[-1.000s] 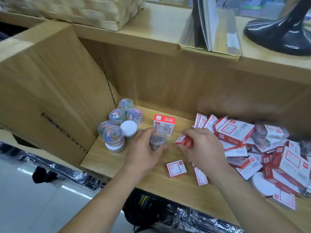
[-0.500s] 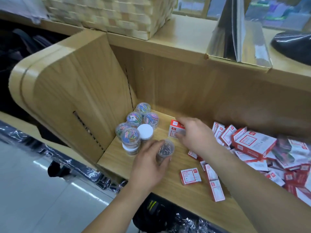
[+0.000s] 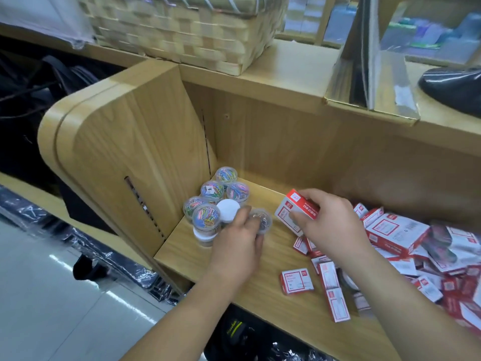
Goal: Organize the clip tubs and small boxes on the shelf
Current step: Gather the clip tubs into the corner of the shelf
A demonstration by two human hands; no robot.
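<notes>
Several clear tubs of coloured clips (image 3: 217,201) stand clustered in the left corner of the wooden shelf (image 3: 195,254), one with a white lid (image 3: 228,210). My left hand (image 3: 240,243) holds a clear tub of silver clips (image 3: 263,224) just right of that cluster. My right hand (image 3: 329,224) grips a red and white box (image 3: 292,211), lifted and tilted above the shelf. A heap of small red and white boxes (image 3: 406,246) covers the right of the shelf. A few loose boxes (image 3: 296,281) lie near the front edge.
The shelf's curved wooden side panel (image 3: 117,157) closes off the left. On the upper ledge stand a woven basket (image 3: 182,29), an open cardboard tray (image 3: 372,89) and a black object (image 3: 453,87). Below the shelf lie dark wrapped goods (image 3: 145,280) and a pale floor.
My right hand reached left to the red and white box behind the tubs, took it and raised it tilted. My left hand stayed on the silver clip tub. The camera swung left.
</notes>
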